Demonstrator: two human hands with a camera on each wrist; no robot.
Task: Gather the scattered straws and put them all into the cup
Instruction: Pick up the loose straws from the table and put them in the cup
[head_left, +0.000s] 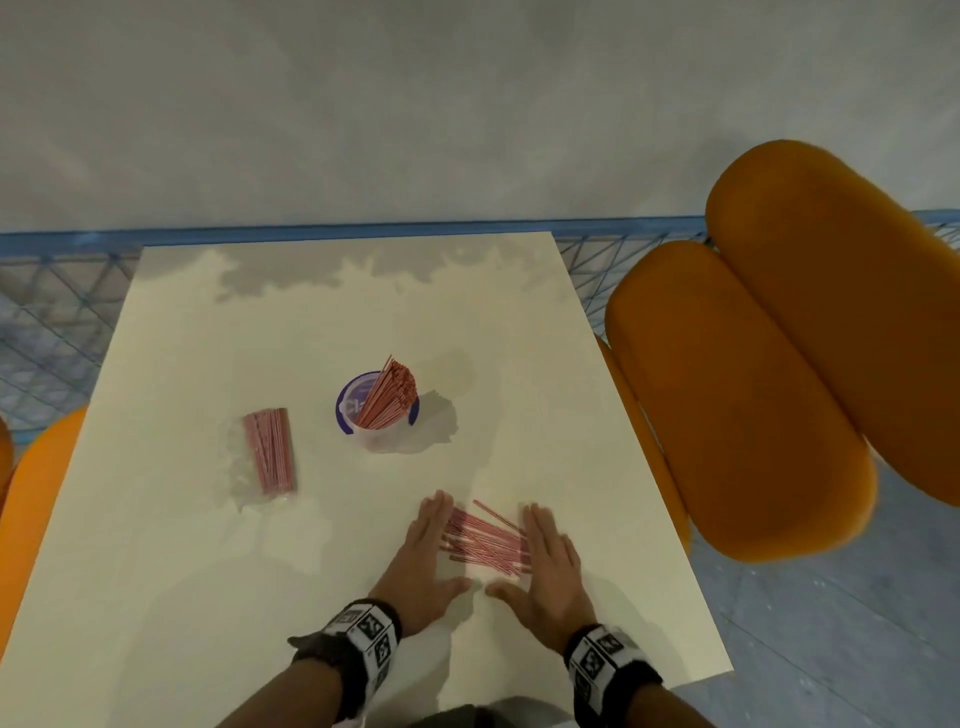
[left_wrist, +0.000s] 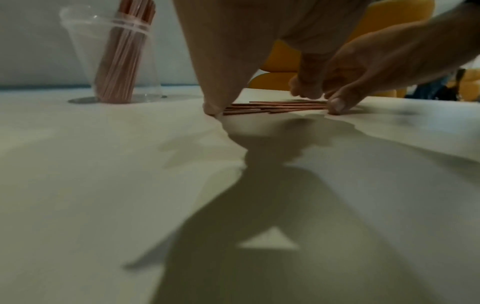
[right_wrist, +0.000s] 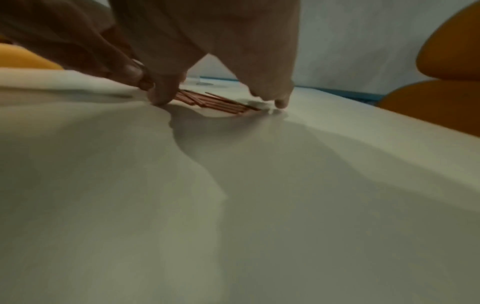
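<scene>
Loose pink straws (head_left: 485, 540) lie in a rough pile on the white table (head_left: 208, 545), near its front edge. My left hand (head_left: 423, 556) lies flat with straight fingers against the pile's left side. My right hand (head_left: 548, 558) lies flat against its right side, and the thumbs nearly meet below the pile. In the left wrist view the straws (left_wrist: 275, 108) lie between my left hand (left_wrist: 233, 51) and my right hand (left_wrist: 363, 67). The right wrist view shows the straws (right_wrist: 215, 101) between both hands' fingertips. A clear cup (head_left: 376, 410) mid-table holds several straws; it also stands upright in the left wrist view, cup (left_wrist: 114, 61).
A clear plastic packet of pink straws (head_left: 267, 449) lies left of the cup. An orange chair (head_left: 789, 364) stands close to the table's right edge, and another orange seat (head_left: 36, 488) at the left. A blue mesh fence (head_left: 52, 322) runs behind the table.
</scene>
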